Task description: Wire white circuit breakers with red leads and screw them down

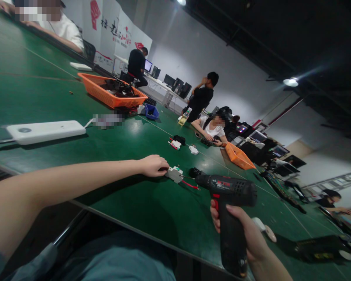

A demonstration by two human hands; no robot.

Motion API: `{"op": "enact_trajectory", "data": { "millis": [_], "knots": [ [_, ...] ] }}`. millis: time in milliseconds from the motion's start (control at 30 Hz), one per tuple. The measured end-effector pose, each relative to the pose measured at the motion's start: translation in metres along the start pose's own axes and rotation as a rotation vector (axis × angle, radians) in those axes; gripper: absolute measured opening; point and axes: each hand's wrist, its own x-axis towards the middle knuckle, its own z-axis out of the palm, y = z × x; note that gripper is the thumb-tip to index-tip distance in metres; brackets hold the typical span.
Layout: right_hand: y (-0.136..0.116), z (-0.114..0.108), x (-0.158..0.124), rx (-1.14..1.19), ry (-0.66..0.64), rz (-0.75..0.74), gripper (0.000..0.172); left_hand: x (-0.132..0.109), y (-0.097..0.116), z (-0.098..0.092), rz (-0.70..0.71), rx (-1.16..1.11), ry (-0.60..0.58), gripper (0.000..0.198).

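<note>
My left hand (154,165) is closed on the left end of a small white circuit breaker (175,174), low over the green table. A short red wire (190,185) with a metal end sticks out of the breaker's right side. Wrapped round the handle of a black cordless drill (232,191) is my right hand (248,230), with fingers near the red trigger. The drill's nose points left at the breaker; whether the bit touches it I cannot tell. Just behind the drill's tip lies a small black item (194,172).
Farther back on the green table (128,203) lie another breaker with red wire (175,144) and a white part (193,149). An orange basket (114,97) of dark parts, a blue bin (151,112), a second orange basket (239,156) and a white power strip (46,131) stand around. Several people work nearby.
</note>
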Motion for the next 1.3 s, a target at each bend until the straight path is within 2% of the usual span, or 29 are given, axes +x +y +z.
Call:
{"op": "enact_trajectory", "data": {
  "millis": [133,467,967,1133,1300],
  "knots": [
    [-0.001,0.002,0.004,-0.017,0.028,0.012,0.04,0.0,0.0,-0.001,0.002,0.008,-0.006,0.022],
    [-0.003,0.001,0.003,-0.195,-0.028,-0.083,0.039,0.0,0.0,0.0,0.037,0.009,0.023,0.02],
    [-0.007,0.01,-0.003,-0.214,0.001,-0.091,0.043,0.0,0.0,-0.001,0.029,0.027,0.015,0.022],
    [-0.008,0.01,-0.001,-0.235,-0.019,-0.106,0.043,0.001,0.001,-0.001,0.008,0.038,-0.033,0.025],
    [-0.016,0.0,0.002,-0.22,-0.088,-0.157,0.038,0.003,0.001,-0.003,-0.018,0.072,-0.084,0.025]
  ]
}}
